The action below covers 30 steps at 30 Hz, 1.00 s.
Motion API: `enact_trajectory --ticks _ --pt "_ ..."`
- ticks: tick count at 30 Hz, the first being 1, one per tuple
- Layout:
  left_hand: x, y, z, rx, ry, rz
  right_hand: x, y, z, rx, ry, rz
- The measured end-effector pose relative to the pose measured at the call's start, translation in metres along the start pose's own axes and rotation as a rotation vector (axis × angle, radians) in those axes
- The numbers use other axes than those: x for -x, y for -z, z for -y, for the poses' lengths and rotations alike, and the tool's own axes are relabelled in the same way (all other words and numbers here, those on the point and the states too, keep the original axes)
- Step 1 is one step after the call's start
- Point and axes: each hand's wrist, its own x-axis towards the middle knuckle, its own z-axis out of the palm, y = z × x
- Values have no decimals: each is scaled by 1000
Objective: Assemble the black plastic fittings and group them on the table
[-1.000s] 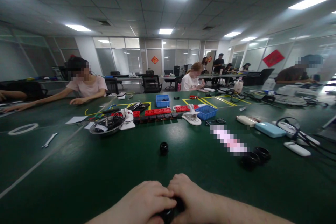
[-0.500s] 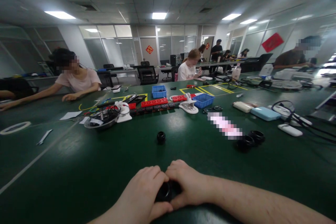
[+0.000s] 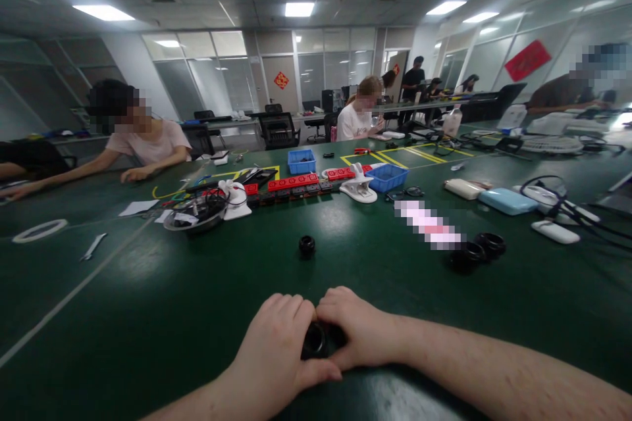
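Note:
Near the front of the green table, my left hand (image 3: 274, 342) curls around a black ring-shaped part (image 3: 315, 342) like a small tyre, thumb below and fingers above. From the other side my right hand (image 3: 358, 327) closes on it, its fingertips meeting those of my left hand. Between the palms, the ring's hole shows, while its outer edge is mostly covered. Whether the dark patch at my right fingers is a second part or shadow, I cannot tell. A similar black ring (image 3: 307, 246) sits on the table beyond my hands.
Two more black rings, one nearer (image 3: 468, 255) and one farther (image 3: 490, 244), lie at right. Farther back are red-and-black blocks (image 3: 293, 183), a metal bowl (image 3: 195, 225), a white clamp (image 3: 359, 187) and a blue bin (image 3: 388, 177). A wrench (image 3: 93, 247) lies left. People sit around.
The view has tilted down and shifted slightly, so the table appears higher. Both hands still hold the black ring, with the left hand turned a little and its thumb reaching farther right.

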Motion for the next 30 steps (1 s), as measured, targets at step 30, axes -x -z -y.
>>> enact_trajectory --ticks 30 --pt "-11 -24 45 344 -229 187 7 5 23 -81 85 -246"
